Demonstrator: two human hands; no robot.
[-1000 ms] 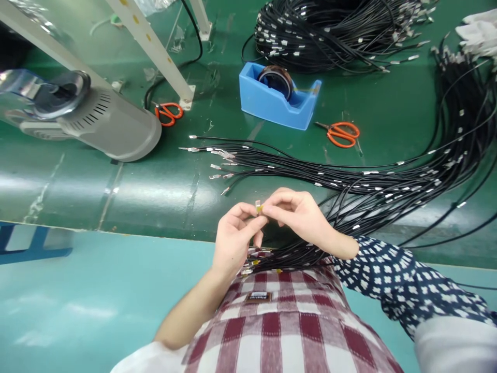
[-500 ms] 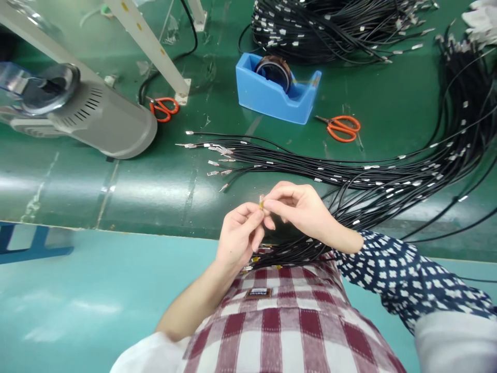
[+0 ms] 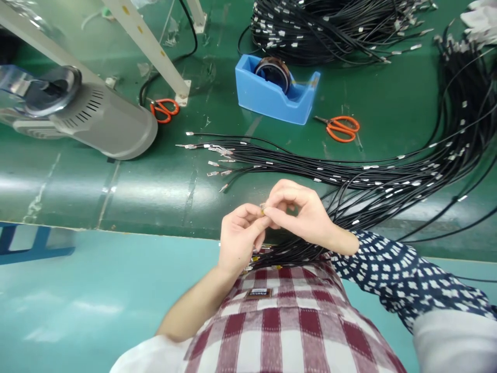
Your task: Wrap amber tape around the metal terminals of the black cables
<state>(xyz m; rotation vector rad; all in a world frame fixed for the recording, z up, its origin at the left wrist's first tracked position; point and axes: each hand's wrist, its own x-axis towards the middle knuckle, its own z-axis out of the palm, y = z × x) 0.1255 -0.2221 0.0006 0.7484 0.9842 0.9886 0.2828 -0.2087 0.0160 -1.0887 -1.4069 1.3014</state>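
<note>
My left hand and my right hand meet at the front edge of the bench, fingertips pinched together. Between them is a small cable end with a bit of yellow tape on it; most of it is hidden by the fingers. Just below my hands, a bundle of black cables lies across my lap at the checked apron, and a few of its ends carry yellow tape. Beyond my hands, more black cables with white labels and bare-looking tips are spread along the bench.
A blue tape dispenser holds a roll of amber tape. Orange-handled scissors lie to its right, another pair by a white post. A grey machine stands at left. A coiled cable heap sits at the back.
My fingers have closed in further around the taped end, which shows less now. The right hand's fingers have curled and shifted slightly; the things on the bench stay put.
</note>
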